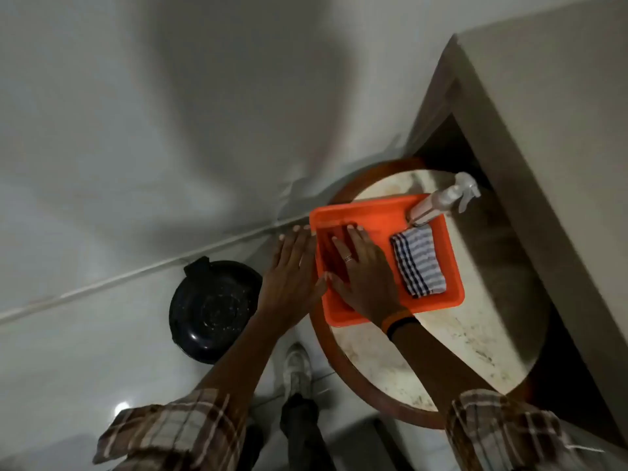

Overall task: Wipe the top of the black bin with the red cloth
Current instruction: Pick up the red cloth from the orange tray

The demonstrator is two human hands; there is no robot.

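The black bin (pixel 214 307) stands on the floor at lower left, its round lid speckled with dust. A red cloth (pixel 327 256) lies in the left part of an orange tray (pixel 373 209) on a round table. My right hand (pixel 363 270) lies flat on the cloth with fingers spread, hiding most of it. My left hand (pixel 292 273) is stretched out flat against the tray's left edge, above the gap between bin and table, and holds nothing.
A blue-and-white checked cloth (pixel 418 263) and a spray bottle (pixel 441 198) share the tray. The round table (pixel 475 317) has a brown rim. A grey ledge (pixel 543 164) runs along the right. My shoe (pixel 297 365) is beside the bin.
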